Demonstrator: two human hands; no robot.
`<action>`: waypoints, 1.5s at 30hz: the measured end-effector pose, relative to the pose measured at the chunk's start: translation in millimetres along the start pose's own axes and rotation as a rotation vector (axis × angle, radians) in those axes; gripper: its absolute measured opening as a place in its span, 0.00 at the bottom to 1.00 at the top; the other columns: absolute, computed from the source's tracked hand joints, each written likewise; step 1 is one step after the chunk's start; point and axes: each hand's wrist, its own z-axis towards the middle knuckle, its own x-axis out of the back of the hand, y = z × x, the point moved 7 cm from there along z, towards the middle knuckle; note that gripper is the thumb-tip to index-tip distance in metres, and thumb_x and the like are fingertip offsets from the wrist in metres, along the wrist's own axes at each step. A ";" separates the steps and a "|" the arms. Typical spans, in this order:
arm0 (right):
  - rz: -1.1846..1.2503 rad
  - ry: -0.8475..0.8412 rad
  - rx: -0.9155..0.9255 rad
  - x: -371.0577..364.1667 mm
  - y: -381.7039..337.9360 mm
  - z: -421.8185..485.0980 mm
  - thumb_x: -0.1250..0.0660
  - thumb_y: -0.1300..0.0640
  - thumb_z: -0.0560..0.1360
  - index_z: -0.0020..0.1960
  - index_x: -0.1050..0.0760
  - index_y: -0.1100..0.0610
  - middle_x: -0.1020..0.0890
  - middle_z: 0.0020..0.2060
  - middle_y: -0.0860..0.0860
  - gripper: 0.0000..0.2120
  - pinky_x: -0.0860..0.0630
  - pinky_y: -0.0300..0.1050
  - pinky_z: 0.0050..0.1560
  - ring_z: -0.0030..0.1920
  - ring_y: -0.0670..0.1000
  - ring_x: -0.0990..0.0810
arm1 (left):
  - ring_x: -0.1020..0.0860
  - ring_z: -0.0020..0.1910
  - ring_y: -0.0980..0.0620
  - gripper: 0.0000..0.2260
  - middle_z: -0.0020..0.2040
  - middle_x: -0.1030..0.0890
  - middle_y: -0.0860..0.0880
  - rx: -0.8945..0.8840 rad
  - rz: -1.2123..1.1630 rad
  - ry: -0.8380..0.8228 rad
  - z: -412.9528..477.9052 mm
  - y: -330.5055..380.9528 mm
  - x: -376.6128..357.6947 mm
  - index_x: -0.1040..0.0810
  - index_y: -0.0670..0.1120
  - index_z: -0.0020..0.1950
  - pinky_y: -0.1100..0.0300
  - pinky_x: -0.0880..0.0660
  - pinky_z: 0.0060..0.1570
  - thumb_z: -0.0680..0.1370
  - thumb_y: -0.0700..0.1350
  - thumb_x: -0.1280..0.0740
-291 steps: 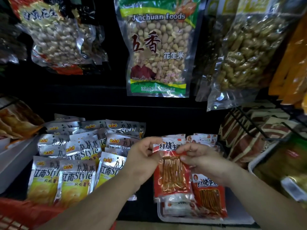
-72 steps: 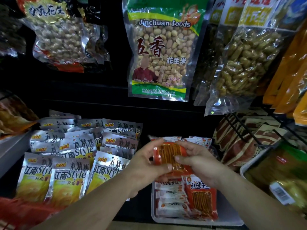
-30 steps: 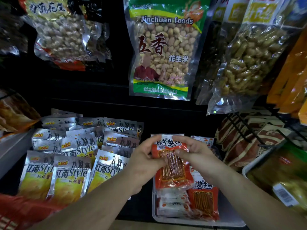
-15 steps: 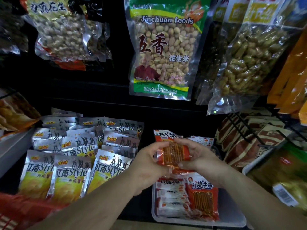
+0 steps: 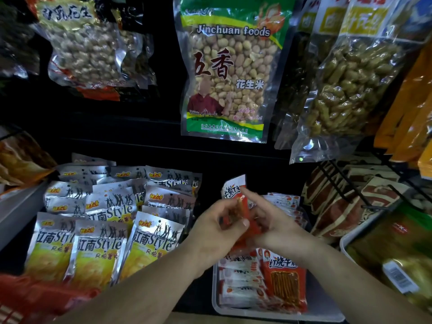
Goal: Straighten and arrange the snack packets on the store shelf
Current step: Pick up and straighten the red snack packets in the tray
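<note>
your left hand [image 5: 217,230] and right hand [image 5: 279,228] both clasp one red packet [image 5: 233,190], turned edge-on and upright between them (blur hides the finger detail). directly below the grip, a grey tray [image 5: 327,312] holds flat packets [image 5: 284,284]; left of the grip, silver-yellow packets [image 5: 100,249] overlap in rows.
</note>
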 end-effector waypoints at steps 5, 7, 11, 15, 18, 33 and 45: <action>-0.041 -0.010 -0.002 -1.8 -0.1 0.7 0.26 0.60 0.78 0.76 0.34 0.33 0.14 0.57 0.51 0.36 0.25 0.45 0.65 0.61 0.51 0.17 | 0.13 0.43 0.44 0.13 0.51 0.15 0.49 0.116 -0.104 0.073 2.4 -9.2 10.6 0.27 0.50 0.59 0.44 0.15 0.44 0.79 0.42 0.27; -0.065 0.207 0.024 16.0 -0.4 3.7 0.26 0.52 0.79 0.74 0.32 0.32 0.17 0.62 0.43 0.29 0.26 0.36 0.60 0.63 0.45 0.19 | 0.13 0.43 0.49 0.14 0.49 0.14 0.48 0.147 -0.081 0.058 1.1 -13.2 13.9 0.28 0.49 0.60 0.47 0.15 0.45 0.79 0.36 0.29; -0.301 0.318 0.038 34.4 6.0 12.8 0.26 0.46 0.77 0.72 0.31 0.33 0.28 0.65 0.32 0.27 0.22 0.30 0.48 0.51 0.40 0.21 | 0.14 0.48 0.57 0.18 0.49 0.13 0.54 0.167 -0.015 -0.030 0.2 -19.1 10.4 0.28 0.54 0.62 0.51 0.17 0.53 0.79 0.35 0.30; -0.241 0.451 0.109 50.1 26.4 29.5 0.28 0.54 0.80 0.54 0.20 0.52 0.26 0.24 0.43 0.04 0.31 0.42 0.25 0.22 0.45 0.31 | 0.18 0.55 0.58 0.23 0.57 0.17 0.57 0.191 0.038 -0.039 3.2 -30.8 10.0 0.29 0.58 0.69 0.54 0.22 0.61 0.79 0.40 0.28; -0.420 0.480 0.216 47.9 32.0 41.0 0.31 0.58 0.82 0.48 0.20 0.53 0.26 0.26 0.40 0.04 0.36 0.36 0.28 0.25 0.45 0.31 | 0.27 0.66 0.55 0.36 0.72 0.28 0.54 0.216 0.043 0.037 10.6 -39.8 17.9 0.39 0.55 0.80 0.57 0.28 0.65 0.76 0.44 0.24; -0.658 -0.115 -0.460 13.7 120.2 82.2 0.33 0.56 0.79 0.58 0.17 0.51 0.16 0.55 0.51 0.10 0.22 0.52 0.56 0.55 0.52 0.18 | 0.26 0.63 0.58 0.34 0.76 0.31 0.54 0.233 0.060 0.062 28.7 -60.3 29.1 0.41 0.54 0.82 0.62 0.31 0.59 0.80 0.43 0.28; -0.633 -0.138 -0.548 -4.8 147.1 75.7 0.54 0.17 0.71 0.69 0.30 0.42 0.20 0.62 0.48 0.40 0.27 0.55 0.65 0.62 0.53 0.22 | 0.30 0.60 0.60 0.34 0.77 0.32 0.54 0.254 0.071 0.033 27.5 -58.2 28.9 0.42 0.55 0.82 0.62 0.35 0.61 0.80 0.43 0.30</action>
